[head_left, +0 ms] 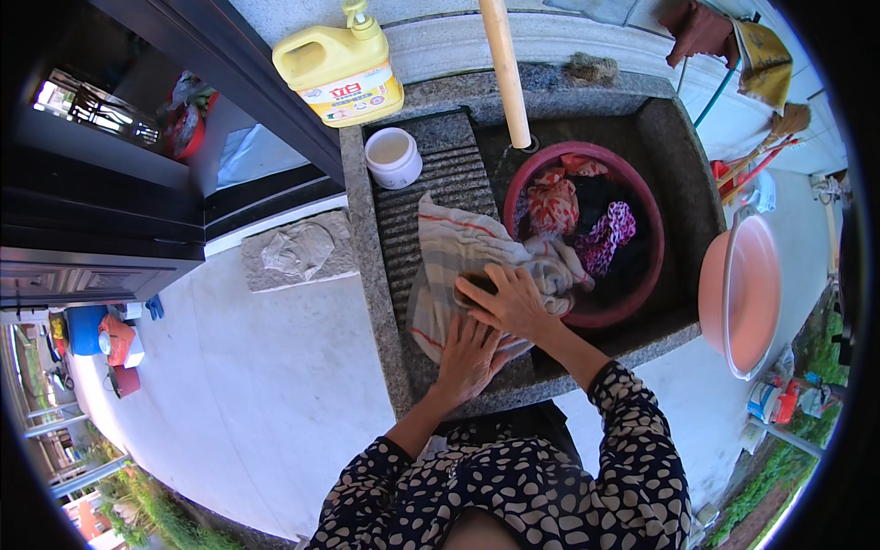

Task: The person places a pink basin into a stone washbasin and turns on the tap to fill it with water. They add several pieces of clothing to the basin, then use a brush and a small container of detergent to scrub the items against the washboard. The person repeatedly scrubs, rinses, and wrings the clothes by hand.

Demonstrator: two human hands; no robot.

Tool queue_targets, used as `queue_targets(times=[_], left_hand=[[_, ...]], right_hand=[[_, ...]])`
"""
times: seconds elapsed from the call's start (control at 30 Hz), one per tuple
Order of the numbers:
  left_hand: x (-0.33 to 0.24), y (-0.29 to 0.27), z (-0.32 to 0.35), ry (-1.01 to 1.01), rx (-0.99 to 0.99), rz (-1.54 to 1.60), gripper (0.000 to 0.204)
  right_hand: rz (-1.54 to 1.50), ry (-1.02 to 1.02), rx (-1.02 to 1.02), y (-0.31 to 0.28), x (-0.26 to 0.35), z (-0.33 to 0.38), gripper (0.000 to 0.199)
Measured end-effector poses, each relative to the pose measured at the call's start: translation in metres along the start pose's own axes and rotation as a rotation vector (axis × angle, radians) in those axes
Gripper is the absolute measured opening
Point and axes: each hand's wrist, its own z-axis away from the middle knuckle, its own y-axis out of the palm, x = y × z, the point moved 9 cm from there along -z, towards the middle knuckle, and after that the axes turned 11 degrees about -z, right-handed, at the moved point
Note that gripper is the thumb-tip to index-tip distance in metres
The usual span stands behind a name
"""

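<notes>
A white and grey towel with red stripes (446,246) lies spread over the ribbed stone washboard (449,151), its far right end bunched over the rim of a red basin (653,229). My right hand (516,302) is closed over a dark oval scrubbing brush (474,288) that rests on the towel; its bristles are hidden. Just nearer to me, my left hand (469,359) lies flat on the towel with its fingers stretched out. In the basin are wet clothes: a red patterned piece (554,206), a pink and white one (607,240) and dark cloth.
A white tub (393,158) stands on the washboard. A yellow detergent jug (339,73) sits at the sink's far left corner. A wooden pole (505,73) reaches down over the stone sink (683,156). A pink basin (741,293) leans outside its right wall.
</notes>
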Motion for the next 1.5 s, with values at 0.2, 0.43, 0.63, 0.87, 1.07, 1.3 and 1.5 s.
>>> queue_targets(times=[0.2,0.43,0.63,0.87,1.07,1.3,1.5], left_hand=[[-0.005,-0.007,-0.003,0.010,-0.031,0.006,0.069],[0.003,-0.009,-0.001,0.014,-0.082,0.042,0.064],[-0.002,-0.005,-0.001,0.015,-0.044,0.034,0.061],[-0.004,-0.013,-0.002,0.042,-0.086,0.073,0.066],[-0.003,-0.009,0.004,0.069,-0.019,0.105,0.069],[-0.007,-0.007,0.000,0.064,-0.072,0.111,0.065],[0.000,-0.008,0.002,0.049,-0.130,0.093,0.057]], right_hand=[[-0.071,0.131,-0.047,0.022,-0.062,-0.044,0.050],[-0.146,0.054,-0.177,0.005,-0.048,-0.050,0.047],[-0.039,-0.019,-0.058,0.014,-0.022,-0.026,0.046],[-0.144,0.340,-0.112,0.022,-0.099,-0.082,0.044],[-0.021,-0.081,-0.015,0.015,-0.007,-0.023,0.047],[0.019,0.345,-0.225,0.015,-0.118,-0.089,0.043],[-0.123,-0.058,-0.075,0.009,-0.008,-0.040,0.044]])
